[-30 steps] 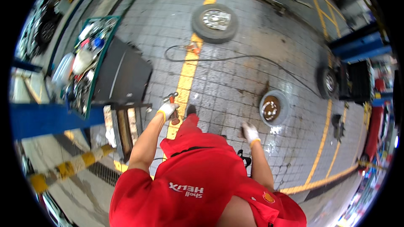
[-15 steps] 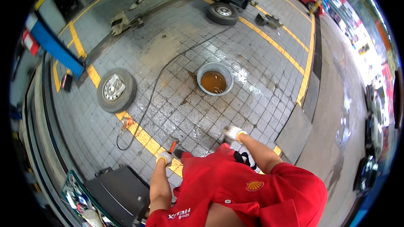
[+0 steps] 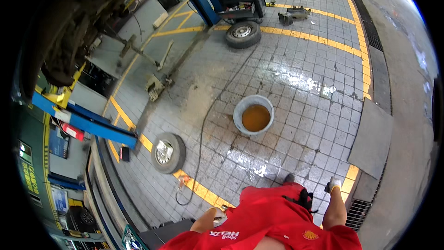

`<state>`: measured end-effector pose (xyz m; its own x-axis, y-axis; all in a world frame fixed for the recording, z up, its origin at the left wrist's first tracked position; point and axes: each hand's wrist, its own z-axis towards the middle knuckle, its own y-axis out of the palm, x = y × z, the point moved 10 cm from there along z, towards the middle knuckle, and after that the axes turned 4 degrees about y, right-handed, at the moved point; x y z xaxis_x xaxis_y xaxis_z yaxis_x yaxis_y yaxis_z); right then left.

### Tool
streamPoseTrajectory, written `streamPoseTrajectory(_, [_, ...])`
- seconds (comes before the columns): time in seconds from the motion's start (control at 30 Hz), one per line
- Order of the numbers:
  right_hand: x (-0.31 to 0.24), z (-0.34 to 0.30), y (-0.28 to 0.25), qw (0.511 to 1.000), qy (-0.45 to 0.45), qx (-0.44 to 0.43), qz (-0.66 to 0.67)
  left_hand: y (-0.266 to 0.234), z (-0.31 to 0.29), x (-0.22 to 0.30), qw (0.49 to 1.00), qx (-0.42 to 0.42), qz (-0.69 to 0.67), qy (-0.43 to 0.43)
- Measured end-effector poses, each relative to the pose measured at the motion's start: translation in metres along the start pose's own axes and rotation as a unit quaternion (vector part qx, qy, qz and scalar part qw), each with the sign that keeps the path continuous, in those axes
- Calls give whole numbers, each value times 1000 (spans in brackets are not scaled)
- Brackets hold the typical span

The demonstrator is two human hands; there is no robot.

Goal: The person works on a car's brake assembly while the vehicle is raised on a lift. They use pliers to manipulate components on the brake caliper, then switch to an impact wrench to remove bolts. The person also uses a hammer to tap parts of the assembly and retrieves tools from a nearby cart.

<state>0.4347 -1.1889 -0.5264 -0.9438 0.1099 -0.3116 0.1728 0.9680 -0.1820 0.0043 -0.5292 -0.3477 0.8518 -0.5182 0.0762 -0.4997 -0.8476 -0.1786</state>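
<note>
My left hand (image 3: 218, 216) wears a pale work glove and hangs low at my side, half covered by my red shirt. Its fingers look curled. The orange handle seen in it half a second ago is hidden now. My right hand (image 3: 334, 184), in a white glove with a dark patch at the fingers, hangs away from my body over the tiles. Whether its fingers are closed is too small to make out. Ahead on the floor stands a grey basin (image 3: 238, 110) holding brown liquid (image 3: 255, 118). Neither hand touches it.
A wheel (image 3: 175, 154) lies at left, beside a dark hose (image 3: 201, 134) running across the wet tiles. Farther off are another wheel (image 3: 243, 34), a black tool cart (image 3: 237, 0) and metal parts (image 3: 294, 15). Blue lift posts (image 3: 99, 127) and a raised underbody (image 3: 60, 32) stand left.
My view has swung left and up, bringing the lift and underbody into sight. My left hand has slipped partly behind my shirt; my right hand has swung out to the right.
</note>
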Motion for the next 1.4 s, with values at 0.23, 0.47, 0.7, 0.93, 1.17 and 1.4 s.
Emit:
streamPoseTrajectory(0.23, [-182, -176, 193, 925, -229, -147, -265, -69, 21, 174, 987, 29, 146, 60])
streamPoseTrajectory(0.47, [-388, -232, 300, 843, -342, -224, -349, -189, 59, 376, 989, 49, 138, 33])
streamPoseTrajectory(0.7, [-437, 55, 81, 944, -223, -18, -242, -327, 98, 565, 978, 6, 203, 58])
streamPoseTrajectory(0.93, [-418, 66, -16, 987, 25, 115, 107, -470, 124, 685, 976, 84, 190, 68])
streamPoseTrajectory(1.17, [-604, 105, 212, 990, -22, -26, -139, -578, 171, 770, 993, 110, 30, 10])
streamPoseTrajectory(1.4, [-951, 170, 325, 938, -151, -77, -303, -621, 146, 845, 994, 101, -36, -36])
